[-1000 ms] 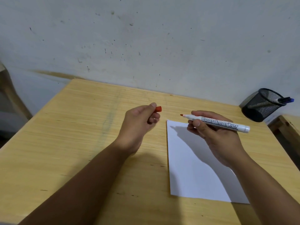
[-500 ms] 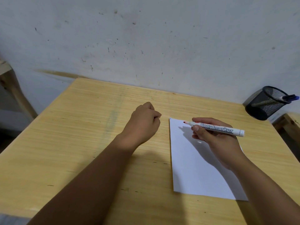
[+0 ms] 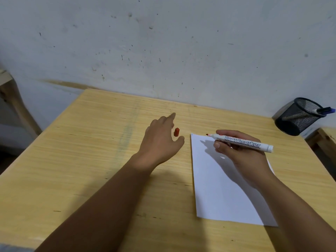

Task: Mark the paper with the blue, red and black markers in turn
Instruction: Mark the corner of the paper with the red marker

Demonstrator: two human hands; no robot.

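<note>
My right hand (image 3: 238, 153) grips a white board marker (image 3: 241, 142) with a red tip, uncapped, its tip hovering at the top left corner of the white paper (image 3: 221, 188). The marker's red cap (image 3: 176, 132) stands on the wooden table just left of the paper. My left hand (image 3: 161, 140) hangs over the table beside the cap with fingers spread, holding nothing. A blue marker (image 3: 321, 111) sticks out of the black mesh pen cup (image 3: 298, 116) at the far right.
The wooden table (image 3: 91, 151) stands against a grey scuffed wall. A wooden piece of furniture (image 3: 325, 140) sits lower at the right edge, and a wooden frame (image 3: 11, 95) stands at the far left.
My left hand carried the red cap down to the table, set it there and spread its fingers. My right hand brought the marker tip lower, towards the paper's top corner.
</note>
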